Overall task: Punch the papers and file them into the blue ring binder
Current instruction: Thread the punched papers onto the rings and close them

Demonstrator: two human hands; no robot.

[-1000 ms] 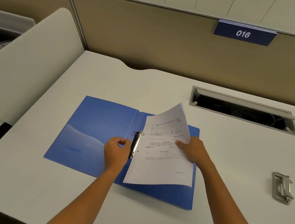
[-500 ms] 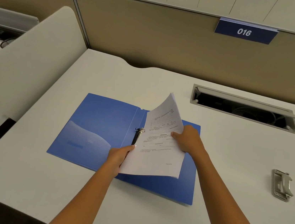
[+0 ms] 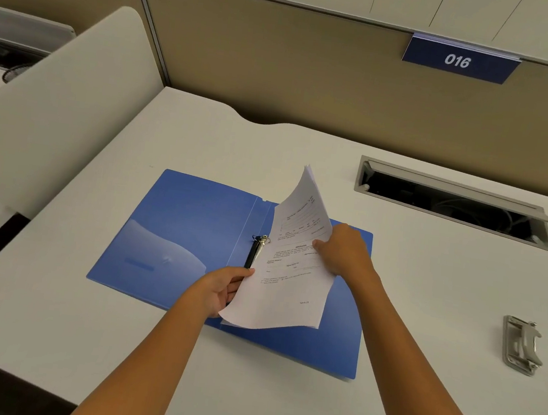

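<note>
The blue ring binder lies open flat on the white desk, its black spine bar and silver ring showing at the middle. A stack of printed white papers is lifted over the binder's right half, its far end raised steeply. My left hand pinches the stack's near left edge beside the ring bar. My right hand grips the stack's right edge, thumb on top. The lower ring is hidden behind the papers and my left hand.
A grey metal hole punch sits on the desk at the right. An open cable tray slot is set into the desk behind it. A white curved divider borders the left, and a beige partition runs along the back.
My left hand went from the ring bar to the papers' near left edge. The stack has been lifted off the binder and tilted up more steeply at its far end.
</note>
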